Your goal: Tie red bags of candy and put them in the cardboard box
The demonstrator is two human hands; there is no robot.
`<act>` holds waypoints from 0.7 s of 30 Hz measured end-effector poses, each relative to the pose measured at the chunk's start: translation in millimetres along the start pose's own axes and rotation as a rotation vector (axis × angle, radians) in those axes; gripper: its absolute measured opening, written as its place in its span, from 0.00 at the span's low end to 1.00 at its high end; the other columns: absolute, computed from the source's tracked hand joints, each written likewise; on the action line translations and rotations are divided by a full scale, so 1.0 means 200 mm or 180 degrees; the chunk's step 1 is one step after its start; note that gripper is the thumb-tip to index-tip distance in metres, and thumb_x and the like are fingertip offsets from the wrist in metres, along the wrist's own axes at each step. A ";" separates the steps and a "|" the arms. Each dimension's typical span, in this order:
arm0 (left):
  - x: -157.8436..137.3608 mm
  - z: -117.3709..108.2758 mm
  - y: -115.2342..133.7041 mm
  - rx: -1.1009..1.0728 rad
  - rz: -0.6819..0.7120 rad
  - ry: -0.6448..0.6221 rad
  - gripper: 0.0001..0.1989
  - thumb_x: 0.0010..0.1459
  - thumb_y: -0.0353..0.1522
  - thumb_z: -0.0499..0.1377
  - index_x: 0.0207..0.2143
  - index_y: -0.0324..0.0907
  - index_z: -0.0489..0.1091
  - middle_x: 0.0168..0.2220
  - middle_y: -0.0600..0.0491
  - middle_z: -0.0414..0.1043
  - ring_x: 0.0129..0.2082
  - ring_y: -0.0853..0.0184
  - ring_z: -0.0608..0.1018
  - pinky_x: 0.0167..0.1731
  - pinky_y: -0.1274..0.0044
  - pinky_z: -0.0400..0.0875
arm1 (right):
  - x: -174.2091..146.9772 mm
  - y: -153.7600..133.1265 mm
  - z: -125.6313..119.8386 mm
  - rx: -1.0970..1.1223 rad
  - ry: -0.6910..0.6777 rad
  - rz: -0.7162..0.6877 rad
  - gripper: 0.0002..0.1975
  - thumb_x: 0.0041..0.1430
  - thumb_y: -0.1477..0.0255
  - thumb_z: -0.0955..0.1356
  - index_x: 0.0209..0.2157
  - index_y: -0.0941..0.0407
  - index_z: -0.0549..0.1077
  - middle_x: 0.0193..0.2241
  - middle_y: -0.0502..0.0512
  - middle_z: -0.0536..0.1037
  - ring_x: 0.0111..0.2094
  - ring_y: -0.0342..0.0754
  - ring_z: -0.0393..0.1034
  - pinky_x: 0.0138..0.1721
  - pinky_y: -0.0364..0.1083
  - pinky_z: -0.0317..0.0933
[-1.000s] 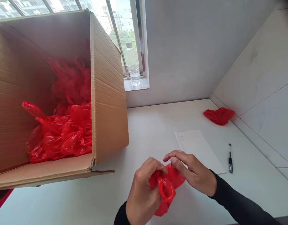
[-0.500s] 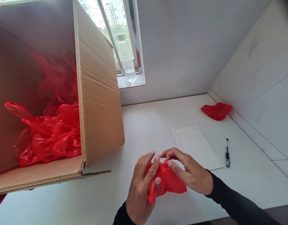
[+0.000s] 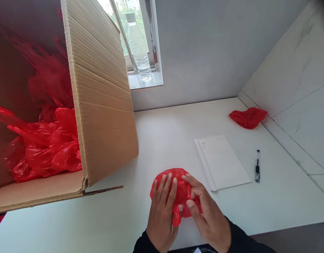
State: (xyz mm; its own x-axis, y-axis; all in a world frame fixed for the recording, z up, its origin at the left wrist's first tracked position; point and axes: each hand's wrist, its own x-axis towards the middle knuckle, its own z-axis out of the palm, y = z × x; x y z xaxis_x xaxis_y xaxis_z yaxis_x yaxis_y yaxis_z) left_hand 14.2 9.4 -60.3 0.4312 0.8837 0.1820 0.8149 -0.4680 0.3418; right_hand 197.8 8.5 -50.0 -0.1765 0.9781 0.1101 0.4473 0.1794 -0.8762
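A crumpled red plastic bag (image 3: 182, 179) lies on the white table in front of me. My left hand (image 3: 163, 211) lies over its left side with fingers stretched out, and a loose end of the bag (image 3: 177, 215) is caught by the thumb. On the right side, my right hand (image 3: 208, 211) has its fingers bent and grips a twisted fold of the same bag between thumb and fingers. Parts of the bag are hidden under both hands.
At the left stands an open cardboard box (image 3: 106, 116) holding several red plastic bags (image 3: 43, 147). A white notebook (image 3: 225, 163) and a black pen (image 3: 257, 167) lie to the right. Another red bag (image 3: 248, 118) rests by the wall. A water bottle (image 3: 139, 47) stands on the windowsill.
The red bag is now spread lower and wider on the table, with my left fingers flattened over it. My right hand has come nearer to me. The view has shifted slightly.
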 end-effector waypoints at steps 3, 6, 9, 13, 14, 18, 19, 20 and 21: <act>0.00 0.11 -0.01 0.0346 -0.0079 -0.0186 0.32 0.68 0.30 0.48 0.71 0.41 0.42 0.72 0.49 0.42 0.72 0.58 0.46 0.69 0.62 0.42 | -0.06 0.11 0.13 -0.0753 -0.0061 -0.0328 0.15 0.71 0.72 0.58 0.57 0.52 0.61 0.68 0.53 0.58 0.70 0.49 0.46 0.63 0.53 0.60; -0.02 0.17 -0.02 0.0519 -0.0116 -0.0214 0.32 0.67 0.30 0.49 0.71 0.43 0.43 0.72 0.52 0.43 0.72 0.59 0.47 0.69 0.62 0.41 | -0.08 0.24 0.18 -0.1359 -0.0066 -0.0536 0.27 0.71 0.74 0.56 0.68 0.55 0.48 0.69 0.56 0.56 0.69 0.51 0.47 0.63 0.54 0.60; -0.03 0.17 -0.02 0.0528 -0.0204 -0.0219 0.32 0.67 0.30 0.50 0.71 0.44 0.43 0.72 0.53 0.46 0.71 0.60 0.49 0.69 0.63 0.44 | -0.09 0.28 0.18 -0.1637 -0.0117 -0.0712 0.30 0.69 0.76 0.56 0.70 0.57 0.45 0.69 0.57 0.56 0.69 0.53 0.49 0.63 0.55 0.60; -0.03 0.17 -0.03 0.0446 -0.0241 -0.0329 0.33 0.67 0.30 0.50 0.71 0.43 0.42 0.71 0.51 0.49 0.70 0.60 0.53 0.67 0.62 0.52 | -0.07 0.27 0.17 -0.1605 -0.0269 -0.0733 0.32 0.68 0.77 0.57 0.71 0.57 0.42 0.68 0.59 0.56 0.68 0.55 0.50 0.62 0.56 0.62; -0.03 0.18 -0.04 0.0427 -0.0223 -0.0343 0.33 0.67 0.30 0.50 0.71 0.43 0.42 0.71 0.50 0.49 0.70 0.60 0.54 0.67 0.62 0.53 | -0.06 0.26 0.17 -0.1582 -0.0296 -0.0731 0.33 0.68 0.76 0.57 0.71 0.56 0.42 0.68 0.59 0.56 0.68 0.56 0.50 0.62 0.57 0.62; -0.04 0.24 -0.08 0.0335 -0.0125 -0.0108 0.33 0.67 0.29 0.49 0.71 0.43 0.42 0.70 0.47 0.51 0.69 0.59 0.56 0.65 0.61 0.57 | -0.03 0.25 0.15 -0.1439 -0.0446 -0.0685 0.32 0.68 0.74 0.59 0.71 0.55 0.43 0.69 0.58 0.54 0.69 0.56 0.49 0.63 0.57 0.59; -0.04 0.26 -0.10 0.0258 -0.0128 0.0003 0.33 0.67 0.29 0.49 0.71 0.44 0.41 0.69 0.47 0.53 0.69 0.58 0.57 0.64 0.60 0.57 | -0.01 0.25 0.14 -0.1334 -0.0468 -0.0698 0.32 0.69 0.73 0.59 0.70 0.54 0.44 0.69 0.58 0.54 0.69 0.56 0.49 0.64 0.57 0.58; -0.03 0.28 -0.12 0.0145 -0.0154 0.0116 0.33 0.67 0.29 0.48 0.71 0.46 0.41 0.69 0.48 0.56 0.68 0.58 0.58 0.64 0.59 0.58 | 0.00 0.25 0.13 -0.1199 -0.0432 -0.0679 0.31 0.69 0.72 0.59 0.70 0.54 0.45 0.69 0.57 0.55 0.68 0.55 0.50 0.64 0.56 0.58; -0.02 0.30 -0.14 0.0008 -0.0209 0.0233 0.32 0.68 0.29 0.47 0.71 0.48 0.41 0.68 0.49 0.58 0.68 0.58 0.59 0.63 0.58 0.59 | 0.02 0.24 0.12 -0.1043 -0.0327 -0.0634 0.30 0.69 0.72 0.58 0.70 0.52 0.46 0.69 0.56 0.56 0.68 0.54 0.52 0.63 0.54 0.59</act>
State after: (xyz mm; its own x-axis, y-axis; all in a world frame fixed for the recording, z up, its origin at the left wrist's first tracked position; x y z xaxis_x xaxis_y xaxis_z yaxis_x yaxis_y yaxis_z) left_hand 13.3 18.5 -125.5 0.3473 0.9101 0.2261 0.8415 -0.4089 0.3531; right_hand 196.9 18.2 -103.4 -0.3676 0.9081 0.2007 0.6486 0.4050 -0.6445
